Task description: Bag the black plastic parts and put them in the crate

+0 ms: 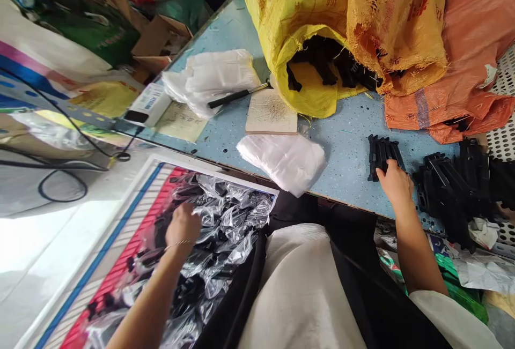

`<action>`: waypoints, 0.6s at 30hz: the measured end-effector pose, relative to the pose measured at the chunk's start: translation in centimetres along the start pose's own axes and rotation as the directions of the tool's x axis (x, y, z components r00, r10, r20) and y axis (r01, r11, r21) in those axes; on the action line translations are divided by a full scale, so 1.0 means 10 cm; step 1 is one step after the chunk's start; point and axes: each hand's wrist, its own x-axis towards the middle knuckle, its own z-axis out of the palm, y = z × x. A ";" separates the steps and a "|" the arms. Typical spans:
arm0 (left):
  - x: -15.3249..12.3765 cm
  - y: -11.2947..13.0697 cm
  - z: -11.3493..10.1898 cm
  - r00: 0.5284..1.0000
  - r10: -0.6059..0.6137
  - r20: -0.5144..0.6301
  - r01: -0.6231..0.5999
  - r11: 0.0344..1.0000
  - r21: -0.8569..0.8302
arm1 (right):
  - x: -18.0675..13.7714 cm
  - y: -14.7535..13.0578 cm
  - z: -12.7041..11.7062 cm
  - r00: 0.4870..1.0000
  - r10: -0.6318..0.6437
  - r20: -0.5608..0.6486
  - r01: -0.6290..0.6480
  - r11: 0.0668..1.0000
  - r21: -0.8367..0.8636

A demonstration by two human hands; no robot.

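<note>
My right hand (396,183) is on the blue tabletop with thumb and fingers closed around a small row of long black plastic parts (384,150). More black parts lie heaped (446,183) just to the right of it. Low on the left, my left hand (183,225) hangs over a crate (132,215) with a red inner side. Its fingers point away and are blurred, so what they do is unclear. Black parts in clear plastic bags (225,220) fill the crate beneath that hand.
A yellow woven sack (298,11) lies open with black parts in its mouth; orange sacks (398,27) adjoin it. On the table are stacks of clear bags (284,158), a pad (271,113), a black-handled tool (229,98) and a white box (148,103). A cable (76,129) hangs left.
</note>
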 end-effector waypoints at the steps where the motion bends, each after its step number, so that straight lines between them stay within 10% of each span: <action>1: 0.08 0.17 0.13 1.000 0.009 -0.019 -0.009 1.000 -0.004 | 0.00 -0.01 0.01 1.000 0.004 0.005 -0.004 1.000 0.011; 3: 0.20 0.67 0.39 0.989 0.145 -0.008 -0.146 0.988 -0.048 | 0.00 0.01 0.05 1.000 -0.015 -0.003 0.015 0.998 0.059; 5: 0.24 1.26 0.60 0.845 0.535 0.004 -0.530 0.838 -0.129 | -0.01 0.06 0.14 0.999 -0.050 -0.012 0.051 0.984 0.171; 7: 0.27 1.77 0.72 0.737 0.676 0.019 -0.673 0.736 -0.071 | -0.05 0.14 0.26 0.996 -0.083 -0.020 0.085 0.933 0.350; 12: 0.47 2.12 0.70 0.770 0.625 0.130 -0.606 0.779 -0.159 | -0.33 0.17 0.49 0.978 -0.199 0.066 0.026 0.428 0.903; 15: 0.63 1.99 0.62 0.768 0.615 0.179 -0.524 0.764 -0.376 | -0.58 0.05 0.52 0.938 -0.286 0.197 -0.180 0.084 0.980; 18: 0.71 1.91 0.56 0.812 0.540 0.223 -0.364 0.765 -0.532 | -0.78 -0.09 0.54 0.840 -0.430 0.331 -0.395 -0.066 0.916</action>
